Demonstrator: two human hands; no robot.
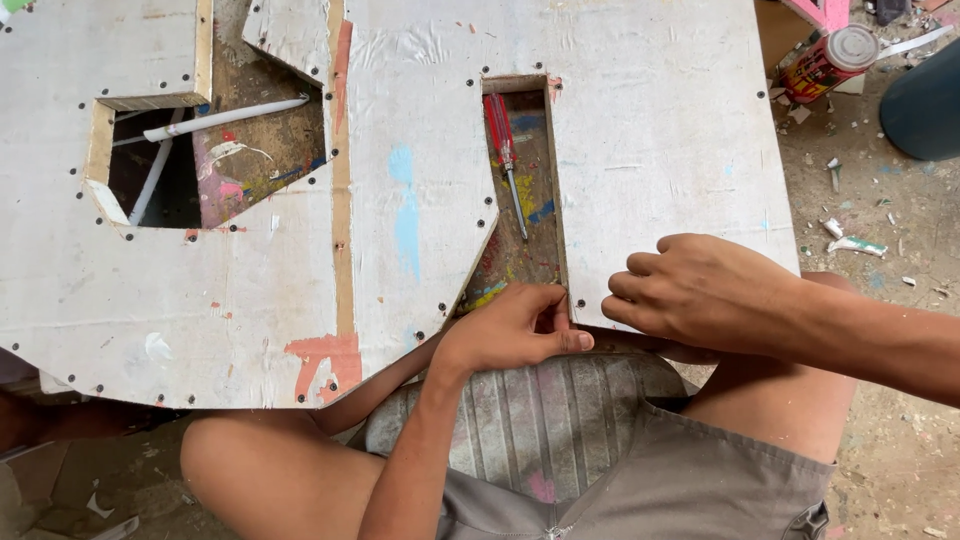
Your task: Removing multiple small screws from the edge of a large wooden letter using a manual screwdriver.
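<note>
A large white-painted plywood panel (640, 130) with cut-out openings and rows of dark screws lies in front of me, over my knees. My left hand (515, 325) pinches the panel's near edge at the bottom of a narrow slot, thumb pressed along the edge. My right hand (690, 290) rests on the panel just to the right, fingers curled under; whether it holds anything is hidden. A red-handled screwdriver (503, 145) lies inside the slot, beyond both hands.
A white pipe (225, 118) shows through the left opening. A red spray can (828, 62) lies on the dirt floor at upper right, next to a dark blue container (925, 100). Scraps litter the ground at right. I sit on a grey ribbed seat (540, 420).
</note>
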